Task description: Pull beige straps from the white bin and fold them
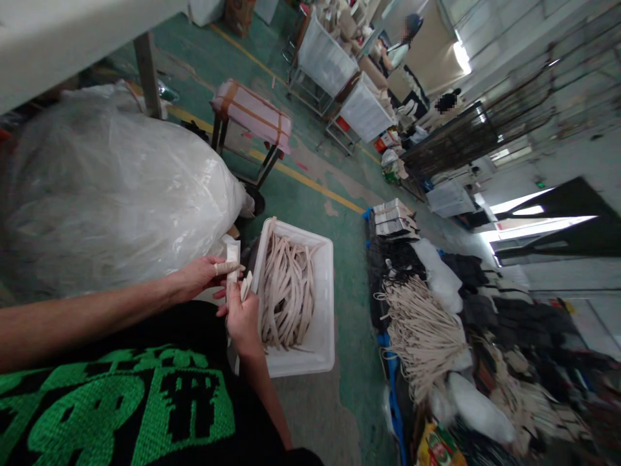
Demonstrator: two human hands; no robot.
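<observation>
- While the left hand [200, 277] lies at a pale strip [233, 251], one taped finger across it and the others half bent, I cannot tell whether it grips.
- Right hand [244, 318] nearly closed, thumb and fingers pinching the strip's lower part.
- Strip just left of a white bin [324, 310], in front of the body.
- Straps [287, 291] heaped inside the bin.
- Clear bag [126, 188] bulging beyond the left arm.
- Cords [424, 330] piled farther right.
</observation>
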